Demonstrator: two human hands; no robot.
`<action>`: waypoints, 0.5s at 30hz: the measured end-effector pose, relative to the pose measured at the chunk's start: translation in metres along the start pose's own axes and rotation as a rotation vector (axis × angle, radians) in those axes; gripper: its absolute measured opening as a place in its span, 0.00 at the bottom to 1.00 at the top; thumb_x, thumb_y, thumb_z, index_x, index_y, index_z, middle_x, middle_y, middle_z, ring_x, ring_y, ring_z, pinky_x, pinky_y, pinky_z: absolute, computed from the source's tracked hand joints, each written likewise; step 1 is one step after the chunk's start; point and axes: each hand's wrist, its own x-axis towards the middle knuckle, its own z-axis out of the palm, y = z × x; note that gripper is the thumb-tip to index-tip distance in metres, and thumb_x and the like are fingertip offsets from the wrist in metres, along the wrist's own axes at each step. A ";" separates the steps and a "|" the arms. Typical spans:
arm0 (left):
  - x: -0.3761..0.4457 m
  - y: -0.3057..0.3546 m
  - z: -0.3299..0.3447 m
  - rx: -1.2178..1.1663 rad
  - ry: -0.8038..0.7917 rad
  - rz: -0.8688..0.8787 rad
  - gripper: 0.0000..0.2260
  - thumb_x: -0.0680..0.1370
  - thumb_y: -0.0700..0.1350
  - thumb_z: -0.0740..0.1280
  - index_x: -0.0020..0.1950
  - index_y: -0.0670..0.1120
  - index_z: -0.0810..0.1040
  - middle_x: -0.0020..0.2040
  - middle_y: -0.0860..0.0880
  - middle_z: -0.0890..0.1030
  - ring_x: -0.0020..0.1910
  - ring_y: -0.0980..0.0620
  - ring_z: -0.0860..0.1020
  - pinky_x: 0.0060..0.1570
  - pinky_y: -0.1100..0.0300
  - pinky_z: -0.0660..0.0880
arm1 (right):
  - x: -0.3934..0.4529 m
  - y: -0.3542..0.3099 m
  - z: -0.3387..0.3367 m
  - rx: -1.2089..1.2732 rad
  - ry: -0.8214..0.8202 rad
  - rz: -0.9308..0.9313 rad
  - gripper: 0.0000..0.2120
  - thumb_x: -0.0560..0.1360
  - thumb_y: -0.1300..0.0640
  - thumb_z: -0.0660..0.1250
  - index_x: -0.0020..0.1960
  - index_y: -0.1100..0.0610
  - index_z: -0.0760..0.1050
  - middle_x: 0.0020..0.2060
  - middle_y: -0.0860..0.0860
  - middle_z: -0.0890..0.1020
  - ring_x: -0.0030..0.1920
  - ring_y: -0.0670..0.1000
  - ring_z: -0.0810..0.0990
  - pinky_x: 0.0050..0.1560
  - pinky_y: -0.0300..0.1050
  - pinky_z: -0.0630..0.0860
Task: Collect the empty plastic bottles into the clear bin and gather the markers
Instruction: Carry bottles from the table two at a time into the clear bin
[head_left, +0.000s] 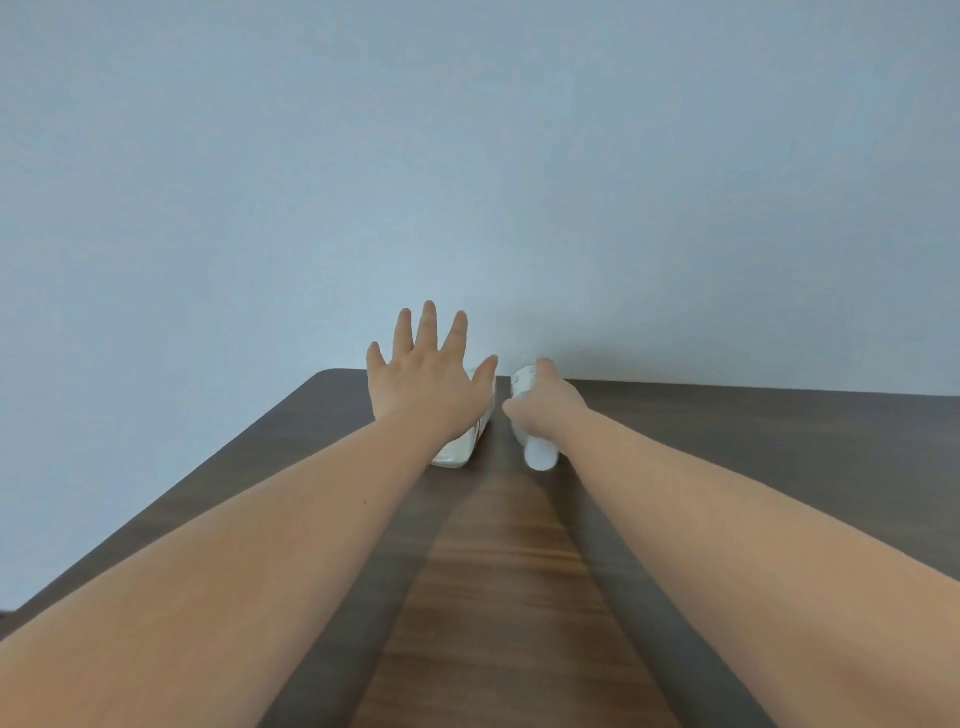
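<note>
Our right hand (545, 410) grasps one bottle (537, 449) for binning; our left hand (431, 379) hovers spread, released, over another (460, 449)

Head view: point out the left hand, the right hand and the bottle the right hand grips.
left hand (428, 374), head view, back of the hand.
right hand (550, 410), head view, knuckles.
bottle (540, 454), head view, near end below the grip.

A dark wood-grain desk (498, 571) fills the lower frame; one clear plastic bottle (460, 449) lies at its upper middle.
</note>
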 end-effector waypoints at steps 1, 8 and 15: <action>0.001 0.000 0.000 -0.002 0.003 -0.006 0.30 0.79 0.65 0.44 0.78 0.57 0.43 0.79 0.51 0.42 0.77 0.48 0.40 0.73 0.41 0.48 | 0.000 0.003 0.000 -0.006 0.037 0.014 0.33 0.74 0.52 0.62 0.74 0.51 0.50 0.65 0.61 0.69 0.57 0.61 0.73 0.49 0.48 0.72; 0.004 0.004 0.024 -0.055 -0.119 -0.038 0.42 0.68 0.77 0.50 0.76 0.62 0.40 0.78 0.55 0.38 0.76 0.41 0.37 0.65 0.33 0.59 | -0.009 0.035 -0.012 0.109 0.440 -0.147 0.36 0.72 0.52 0.64 0.75 0.45 0.51 0.65 0.58 0.65 0.59 0.64 0.72 0.55 0.52 0.73; -0.001 0.014 0.054 -0.063 -0.256 -0.063 0.32 0.73 0.60 0.66 0.74 0.56 0.58 0.68 0.46 0.62 0.63 0.38 0.68 0.47 0.51 0.71 | -0.013 0.061 -0.038 0.105 0.463 -0.191 0.36 0.71 0.54 0.65 0.75 0.46 0.53 0.63 0.57 0.66 0.58 0.62 0.72 0.55 0.57 0.75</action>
